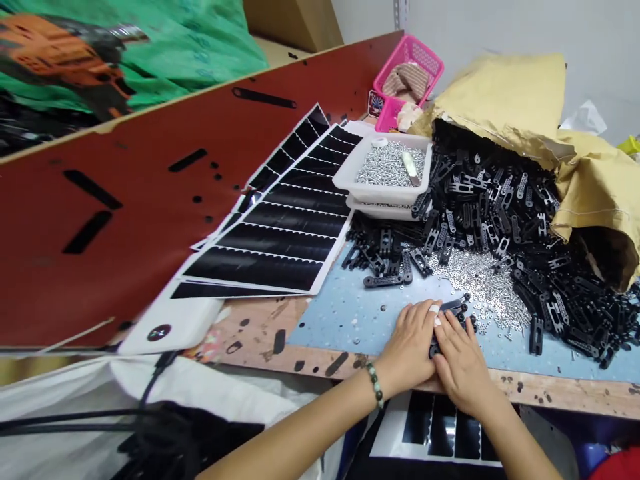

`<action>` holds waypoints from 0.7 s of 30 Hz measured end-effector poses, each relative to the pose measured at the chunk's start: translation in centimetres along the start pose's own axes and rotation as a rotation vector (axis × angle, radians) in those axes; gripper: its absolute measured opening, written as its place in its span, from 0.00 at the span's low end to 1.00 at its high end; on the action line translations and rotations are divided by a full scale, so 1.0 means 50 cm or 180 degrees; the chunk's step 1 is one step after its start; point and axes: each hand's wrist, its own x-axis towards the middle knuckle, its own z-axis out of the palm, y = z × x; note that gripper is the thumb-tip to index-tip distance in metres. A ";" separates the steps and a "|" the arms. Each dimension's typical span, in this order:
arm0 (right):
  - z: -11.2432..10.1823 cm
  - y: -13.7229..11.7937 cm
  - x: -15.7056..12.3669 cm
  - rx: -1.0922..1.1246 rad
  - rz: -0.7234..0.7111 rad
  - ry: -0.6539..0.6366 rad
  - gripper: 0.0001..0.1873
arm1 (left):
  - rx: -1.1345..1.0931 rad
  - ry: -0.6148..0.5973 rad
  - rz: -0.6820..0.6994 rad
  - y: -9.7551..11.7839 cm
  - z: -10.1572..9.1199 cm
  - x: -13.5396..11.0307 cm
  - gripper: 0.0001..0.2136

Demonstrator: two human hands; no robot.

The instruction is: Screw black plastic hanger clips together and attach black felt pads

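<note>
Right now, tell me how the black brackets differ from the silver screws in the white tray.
The black brackets are dark and matte, while the silver screws are bright metal. The brackets are flat, long and pierced with holes; the screws are far smaller and slim. The brackets lie in a loose heap spilling from a yellow paper sack; the screws sit inside the white tray. Both are small parts lying loose in bulk.

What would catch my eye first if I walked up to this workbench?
The big heap of black plastic brackets pouring from a torn tan paper sack at the far right stands out most, with loose silver screws strewn before it on a pale blue mat. At the front edge, the person's left hand and right hand meet over a black bracket. To the left lies a large red board with black slots.
</note>
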 end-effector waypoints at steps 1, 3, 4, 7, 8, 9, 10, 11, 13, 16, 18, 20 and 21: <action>-0.001 -0.002 0.005 -0.0029 -0.0029 -0.0026 0.30 | 0.0047 0.0057 0.0008 0.001 0.003 0.001 0.30; -0.002 -0.001 0.011 -0.0113 0.0112 0.0010 0.28 | 0.0112 0.0121 0.0039 0.003 0.006 0.004 0.28; -0.001 0.001 0.012 -0.0168 0.0242 0.0059 0.27 | 0.0139 0.0132 0.0056 0.004 0.007 0.006 0.27; 0.011 0.008 0.015 -0.0316 0.0584 0.0230 0.26 | 0.0236 0.0119 0.0069 0.009 0.002 0.008 0.25; 0.015 0.010 0.015 -0.0343 0.0664 0.0291 0.26 | 0.0264 0.0090 0.0062 0.011 -0.002 0.008 0.25; 0.019 0.013 0.014 -0.0339 0.0719 0.0352 0.26 | 0.0286 0.0051 0.0048 0.014 -0.006 0.008 0.26; 0.021 0.016 0.011 -0.0298 0.0750 0.0431 0.27 | 0.0309 0.0005 0.0031 0.016 -0.010 0.009 0.27; 0.022 0.020 0.008 -0.0222 0.0766 0.0548 0.28 | 0.0333 -0.0041 0.0008 0.019 -0.013 0.010 0.28; 0.020 0.027 0.001 -0.0007 0.0710 0.0892 0.30 | 0.0373 -0.0114 -0.0047 0.024 -0.015 0.015 0.32; 0.014 0.038 -0.012 0.0327 0.0521 0.1523 0.28 | 0.0361 -0.0235 -0.0087 0.037 -0.011 0.033 0.36; 0.010 0.043 -0.020 0.0503 0.0530 0.1857 0.25 | 0.0316 -0.0296 -0.0114 0.046 -0.021 0.041 0.35; 0.007 0.047 -0.027 0.0643 0.0677 0.2062 0.22 | 0.0226 -0.0240 -0.0171 0.053 -0.056 0.028 0.33; 0.005 0.050 -0.031 0.0696 0.0760 0.2120 0.21 | 0.0161 -0.0168 -0.0211 0.053 -0.084 0.008 0.33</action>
